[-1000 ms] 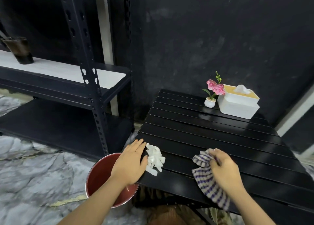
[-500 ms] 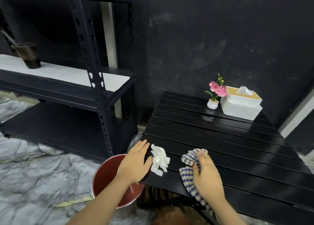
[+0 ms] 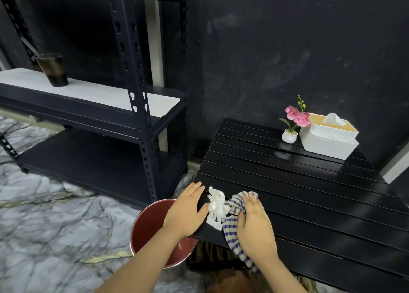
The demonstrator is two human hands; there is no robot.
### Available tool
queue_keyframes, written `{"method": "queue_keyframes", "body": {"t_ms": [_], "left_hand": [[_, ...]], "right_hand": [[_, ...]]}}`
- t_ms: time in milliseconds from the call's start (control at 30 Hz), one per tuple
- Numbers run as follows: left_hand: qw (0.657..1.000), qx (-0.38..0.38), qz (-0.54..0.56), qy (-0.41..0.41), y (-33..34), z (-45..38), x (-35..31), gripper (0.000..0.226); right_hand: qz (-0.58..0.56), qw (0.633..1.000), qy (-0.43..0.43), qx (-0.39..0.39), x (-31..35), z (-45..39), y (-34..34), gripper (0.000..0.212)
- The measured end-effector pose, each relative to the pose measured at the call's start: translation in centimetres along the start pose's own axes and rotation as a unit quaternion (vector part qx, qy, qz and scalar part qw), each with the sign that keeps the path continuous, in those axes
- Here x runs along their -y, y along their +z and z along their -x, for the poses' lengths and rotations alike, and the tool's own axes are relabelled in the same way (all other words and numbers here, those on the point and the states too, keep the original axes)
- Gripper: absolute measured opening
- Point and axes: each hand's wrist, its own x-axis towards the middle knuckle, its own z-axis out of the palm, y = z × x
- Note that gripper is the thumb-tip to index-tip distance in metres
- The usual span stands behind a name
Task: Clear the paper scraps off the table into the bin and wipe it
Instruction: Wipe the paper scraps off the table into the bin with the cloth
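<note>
A small heap of white paper scraps point(image 3: 215, 206) lies at the near left corner of the black slatted table point(image 3: 309, 195). My left hand point(image 3: 188, 210) rests flat on the table's left edge, fingers apart, just left of the scraps. My right hand point(image 3: 254, 224) presses a blue-and-white checked cloth point(image 3: 232, 224) against the scraps from the right. The red bin point(image 3: 148, 228) stands on the floor below the table's corner, partly hidden under my left wrist.
A small potted pink flower point(image 3: 292, 126) and a white tissue box point(image 3: 329, 137) sit at the table's far side. A black metal shelf rack point(image 3: 137, 106) with a dark cup point(image 3: 53, 71) stands to the left. Marble-patterned floor surrounds the bin.
My right hand has slid the cloth leftward across the table until it meets the scraps. My left hand has stayed at the table's edge.
</note>
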Motion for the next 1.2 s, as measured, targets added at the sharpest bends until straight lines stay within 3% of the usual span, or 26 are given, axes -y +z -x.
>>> {"method": "queue_keyframes", "body": {"t_ms": [167, 433, 567, 700, 833, 1033, 1200], "left_hand": [[0.996, -0.035, 0.075, -0.046, -2.1, -0.1, 1.6, 0.056], [0.992, -0.071, 0.045, -0.094, -5.3, 1.7, 5.8, 0.053], [0.990, -0.086, 0.040, -0.107, -5.9, 1.9, 6.3, 0.052], [0.991, -0.080, 0.033, -0.102, -5.8, 1.7, 5.8, 0.051], [0.994, -0.063, 0.037, -0.078, -4.5, 1.0, 4.1, 0.052], [0.999, -0.024, 0.012, -0.018, -1.4, -0.3, 0.0, 0.053], [0.998, 0.009, -0.065, 0.014, 0.8, -1.1, -2.0, 0.056]], "right_hand": [[-0.006, 1.000, -0.022, 0.012, 1.6, -0.6, 1.1, 0.049], [-0.010, 0.994, -0.097, 0.045, 7.3, -2.8, 6.3, 0.051], [-0.083, 0.987, -0.114, 0.079, 9.3, -3.4, 6.9, 0.052], [-0.200, 0.977, -0.061, 0.037, 8.9, -3.3, 5.3, 0.045], [-0.241, 0.970, 0.023, -0.018, 6.4, -3.1, 2.5, 0.042], [-0.172, 0.981, 0.047, -0.074, 0.4, -2.3, -1.6, 0.042], [-0.028, 0.997, 0.064, -0.039, -1.1, -2.5, -1.6, 0.046]]}}
